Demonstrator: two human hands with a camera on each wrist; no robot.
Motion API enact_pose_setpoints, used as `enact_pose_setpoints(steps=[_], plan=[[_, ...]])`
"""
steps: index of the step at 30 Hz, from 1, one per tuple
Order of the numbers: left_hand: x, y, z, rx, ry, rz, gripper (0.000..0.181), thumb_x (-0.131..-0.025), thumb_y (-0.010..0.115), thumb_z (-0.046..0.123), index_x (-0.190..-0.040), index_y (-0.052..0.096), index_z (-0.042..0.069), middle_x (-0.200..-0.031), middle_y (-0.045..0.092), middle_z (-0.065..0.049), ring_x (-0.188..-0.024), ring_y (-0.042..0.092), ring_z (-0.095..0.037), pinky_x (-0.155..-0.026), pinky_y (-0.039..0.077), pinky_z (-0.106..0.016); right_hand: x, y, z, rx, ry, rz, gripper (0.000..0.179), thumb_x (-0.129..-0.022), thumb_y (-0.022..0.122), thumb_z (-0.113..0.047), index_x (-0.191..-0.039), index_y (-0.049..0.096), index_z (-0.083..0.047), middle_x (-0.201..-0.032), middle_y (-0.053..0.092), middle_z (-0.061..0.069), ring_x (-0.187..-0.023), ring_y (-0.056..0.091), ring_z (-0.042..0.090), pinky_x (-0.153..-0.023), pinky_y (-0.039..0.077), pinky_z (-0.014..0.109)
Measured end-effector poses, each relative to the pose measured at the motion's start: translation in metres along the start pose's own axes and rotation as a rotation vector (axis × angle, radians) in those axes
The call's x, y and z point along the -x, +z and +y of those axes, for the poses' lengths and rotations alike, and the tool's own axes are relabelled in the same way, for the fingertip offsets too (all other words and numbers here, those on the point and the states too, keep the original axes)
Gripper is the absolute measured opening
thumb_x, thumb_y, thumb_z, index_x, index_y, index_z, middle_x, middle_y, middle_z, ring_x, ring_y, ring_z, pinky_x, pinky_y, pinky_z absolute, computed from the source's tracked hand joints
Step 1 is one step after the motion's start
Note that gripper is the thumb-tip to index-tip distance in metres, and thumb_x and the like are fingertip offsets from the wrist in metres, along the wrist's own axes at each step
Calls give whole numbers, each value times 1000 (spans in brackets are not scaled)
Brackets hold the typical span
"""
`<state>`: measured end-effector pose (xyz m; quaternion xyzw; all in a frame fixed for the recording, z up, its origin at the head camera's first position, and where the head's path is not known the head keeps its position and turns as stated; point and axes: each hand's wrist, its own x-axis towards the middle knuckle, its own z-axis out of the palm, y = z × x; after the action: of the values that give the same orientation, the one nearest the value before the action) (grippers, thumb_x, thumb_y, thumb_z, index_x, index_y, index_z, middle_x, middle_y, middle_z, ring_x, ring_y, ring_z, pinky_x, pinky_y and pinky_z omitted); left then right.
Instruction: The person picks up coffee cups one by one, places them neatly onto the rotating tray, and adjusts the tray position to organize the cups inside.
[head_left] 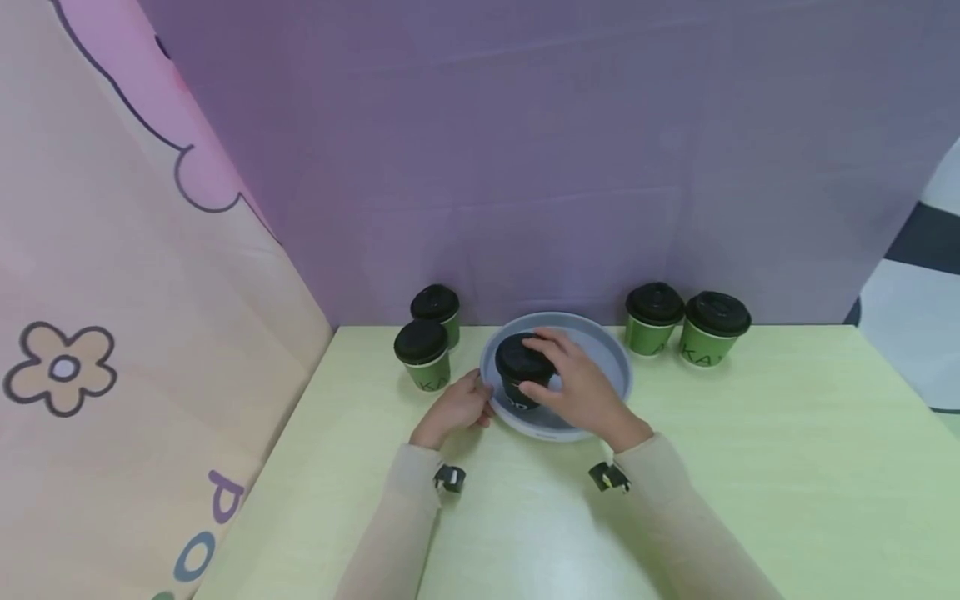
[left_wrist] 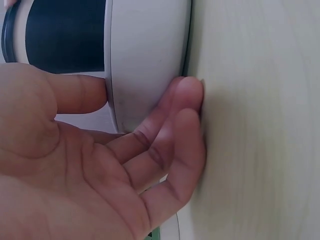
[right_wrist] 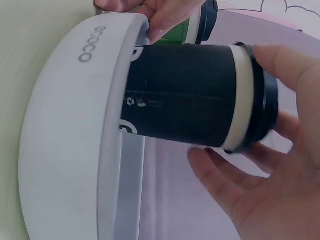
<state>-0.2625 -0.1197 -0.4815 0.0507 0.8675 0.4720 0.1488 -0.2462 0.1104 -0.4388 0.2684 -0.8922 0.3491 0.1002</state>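
Observation:
A black paper cup (head_left: 517,392) with a black lid (right_wrist: 265,100) stands in a round grey tray (head_left: 600,342), whose pale outer side reads "ecoco". My right hand (head_left: 581,387) curves over and around the lid. In the right wrist view the fingers of this hand (right_wrist: 280,175) lie about the lid, one of them away from the cup's side. My left hand (head_left: 457,408) pinches the tray's left rim. The left wrist view has the thumb on the rim of the tray (left_wrist: 145,55), with the other fingers of this hand (left_wrist: 100,155) bent against its underside.
Two green cups with black lids, a front one (head_left: 423,358) and a rear one (head_left: 438,308), stand left of the tray. Another green cup (head_left: 651,321) and its neighbour cup (head_left: 712,329) stand to the right. A purple backdrop (head_left: 525,167) rises behind the pale table (head_left: 510,533).

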Motion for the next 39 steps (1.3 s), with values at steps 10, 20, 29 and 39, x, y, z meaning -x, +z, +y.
enact_pose_setpoints(steps=[10, 20, 29, 39], plan=[[-4, 0, -4, -9, 14, -6, 54, -109, 40, 25, -158, 32, 3, -92, 71, -13, -69, 66, -17, -65, 54, -29, 1, 0, 0, -19, 9, -65, 62, -100, 68, -25, -155, 43, -15, -163, 34, 15, -100, 70, 28, -86, 60, 46], [-3, 0, -4, -7, 12, -5, 55, -110, 39, 25, -159, 30, 2, -92, 71, -13, -69, 66, -17, -63, 52, -27, 1, 4, -1, -46, 18, -83, 62, -103, 63, -24, -159, 37, -16, -166, 29, 16, -109, 70, 30, -90, 60, 45], [-4, 1, -4, -4, 15, 7, 52, -110, 37, 25, -158, 33, 4, -91, 71, -14, -67, 65, -17, -62, 51, -27, 1, 4, 0, -21, 6, -83, 60, -107, 55, -29, -161, 33, -16, -166, 28, 18, -104, 69, 31, -87, 58, 48], [-4, 3, -4, 7, 22, 28, 54, -110, 38, 22, -159, 29, -1, -88, 70, -13, -64, 63, -15, -60, 51, -25, 0, -14, 16, -50, 14, 4, 59, -104, 60, -28, -156, 39, -7, -161, 35, 21, -132, 54, 41, -98, 53, 56]])
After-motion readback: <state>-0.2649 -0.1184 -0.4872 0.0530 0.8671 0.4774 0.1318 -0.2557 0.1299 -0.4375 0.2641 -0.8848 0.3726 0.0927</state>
